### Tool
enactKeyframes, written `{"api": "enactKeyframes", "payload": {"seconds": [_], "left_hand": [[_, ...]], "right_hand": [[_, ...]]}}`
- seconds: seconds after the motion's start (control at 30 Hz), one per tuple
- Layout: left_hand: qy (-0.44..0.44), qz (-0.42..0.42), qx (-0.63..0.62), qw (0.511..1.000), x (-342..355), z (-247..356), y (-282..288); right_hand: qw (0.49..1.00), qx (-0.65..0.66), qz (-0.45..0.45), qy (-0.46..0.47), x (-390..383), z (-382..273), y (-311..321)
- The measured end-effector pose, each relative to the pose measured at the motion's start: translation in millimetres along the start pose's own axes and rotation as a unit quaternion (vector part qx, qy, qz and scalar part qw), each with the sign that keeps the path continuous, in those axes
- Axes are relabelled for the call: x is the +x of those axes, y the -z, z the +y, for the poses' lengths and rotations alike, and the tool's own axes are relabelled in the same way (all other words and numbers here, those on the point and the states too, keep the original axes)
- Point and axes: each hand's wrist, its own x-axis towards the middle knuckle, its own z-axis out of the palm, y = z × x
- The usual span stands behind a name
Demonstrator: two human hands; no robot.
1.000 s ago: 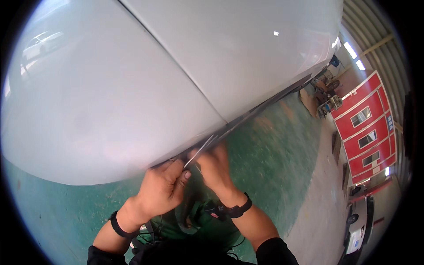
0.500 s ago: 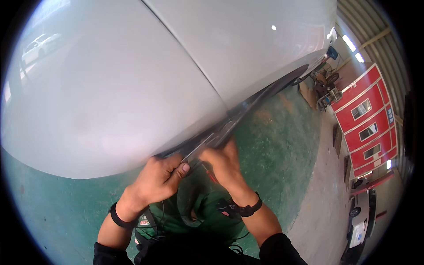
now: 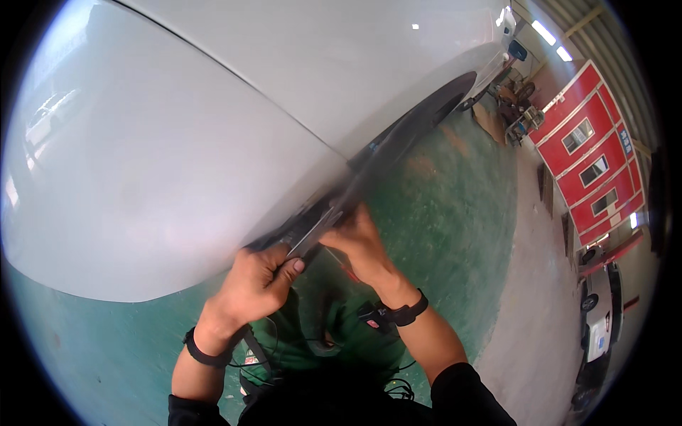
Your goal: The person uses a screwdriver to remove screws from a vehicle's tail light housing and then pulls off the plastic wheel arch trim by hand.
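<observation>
A pale, glossy car body (image 3: 185, 170) with a dark panel seam fills the upper left. Along its lower edge runs a black wheel arch liner (image 3: 408, 138), blurred near my hands. My left hand (image 3: 249, 287) is closed at the liner's near end, thumb and fingers pinching its edge. Just to the right, my right hand (image 3: 366, 248) is closed against the same liner, its fingertips hidden behind it. A thin tool with a red part (image 3: 349, 272), perhaps a screwdriver, shows beneath my right palm; its grip is mostly hidden.
Green painted floor (image 3: 440, 234) lies below, bordered by a grey strip (image 3: 522, 312) at right. A red panelled structure with windows (image 3: 593, 156), piled parts (image 3: 517, 106) and a parked white vehicle (image 3: 599, 312) stand farther right.
The view has shifted, so the car's seam and wheel arch sit farther left and higher. Both hands keep hold of the liner, whose near part now stands out wider between them.
</observation>
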Motion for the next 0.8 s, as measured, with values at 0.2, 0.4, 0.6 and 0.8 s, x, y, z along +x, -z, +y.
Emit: {"api": "enactKeyframes", "payload": {"seconds": [0.2, 0.4, 0.6, 0.8], "left_hand": [[0.005, -0.030, -0.005, 1.000, 0, 6, 1], [0.000, -0.026, 0.004, 1.000, 0, 0, 1], [-0.013, -0.019, 0.012, 1.000, 0, 0, -4], [-0.039, -0.010, 0.048, 0.998, -3, 2, -3]], "right_hand": [[0.997, 0.029, 0.063, 0.022, 8, -18, 14], [0.988, -0.093, 0.110, 0.056, 39, -70, 12], [0.982, -0.160, 0.101, 0.020, 42, -96, 14], [0.983, -0.128, 0.129, 0.001, 49, -79, 21]]}}
